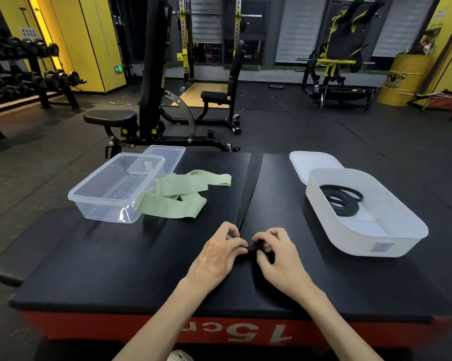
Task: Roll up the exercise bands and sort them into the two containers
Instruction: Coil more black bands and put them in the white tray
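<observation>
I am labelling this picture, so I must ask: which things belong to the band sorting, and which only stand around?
Job: black band held by left hand and right hand; green bands; clear container; white container; coiled band inside it.
Idle: weight bench; dumbbell rack; yellow drum.

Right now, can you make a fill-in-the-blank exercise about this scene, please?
1. The white container, holding a rolled black band, stands on the person's ____ side.
2. The loose bands beside the clear container are ____.
3. The left hand and right hand pinch a ____ band.
Answers: right; green; black.
</observation>
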A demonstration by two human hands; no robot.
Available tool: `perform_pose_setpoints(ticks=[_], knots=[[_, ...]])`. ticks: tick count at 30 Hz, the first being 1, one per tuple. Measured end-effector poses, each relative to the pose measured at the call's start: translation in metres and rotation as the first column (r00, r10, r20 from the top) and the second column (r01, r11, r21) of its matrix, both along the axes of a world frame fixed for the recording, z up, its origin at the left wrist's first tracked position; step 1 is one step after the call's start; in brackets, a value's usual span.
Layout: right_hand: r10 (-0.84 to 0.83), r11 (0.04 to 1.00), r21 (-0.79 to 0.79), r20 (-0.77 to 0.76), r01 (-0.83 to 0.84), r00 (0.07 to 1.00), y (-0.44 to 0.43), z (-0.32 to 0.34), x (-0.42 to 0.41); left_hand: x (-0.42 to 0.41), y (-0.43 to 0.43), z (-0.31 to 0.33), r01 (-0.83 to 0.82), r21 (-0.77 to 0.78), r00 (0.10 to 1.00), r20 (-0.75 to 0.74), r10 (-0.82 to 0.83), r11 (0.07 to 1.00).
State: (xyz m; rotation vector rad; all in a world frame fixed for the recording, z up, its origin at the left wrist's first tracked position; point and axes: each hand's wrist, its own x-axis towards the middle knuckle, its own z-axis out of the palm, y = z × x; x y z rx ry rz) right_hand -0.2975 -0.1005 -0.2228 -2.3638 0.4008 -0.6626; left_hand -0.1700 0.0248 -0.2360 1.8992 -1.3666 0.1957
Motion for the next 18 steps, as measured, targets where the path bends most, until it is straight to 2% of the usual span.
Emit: perform_pose_setpoints(ticks=[3,10,12,16,18], knots=[[0.011,0.999,0.039,0.010,-0.011,1.000,0.001,0.003,0.002,0.001,0.000,0.000,0.011,0.008,1.000,-0.007,-0.011,1.000],[0.099,0.995,-0.001,0.065,-0.099,0.993,0.003,0.005,0.009,0.002,0.001,0.000,0.014,-0.021,0.997,-0.079,-0.015,1.000],[0.102,0.993,0.047,0.066,-0.105,0.993,0.004,0.006,0.012,0.002,0.001,0.000,-0.007,-0.035,0.993,-0.115,0.003,0.999],[0.114,0.978,0.170,0.040,-0.119,0.993,0.002,0.007,0.013,0.002,0.001,0.004,-0.070,-0.038,0.947,-0.317,0.054,0.997],[0.121,0.970,0.208,0.044,-0.127,0.992,0.002,0.008,0.013,0.003,0.001,0.005,-0.058,-0.027,0.952,-0.301,0.048,0.998]])
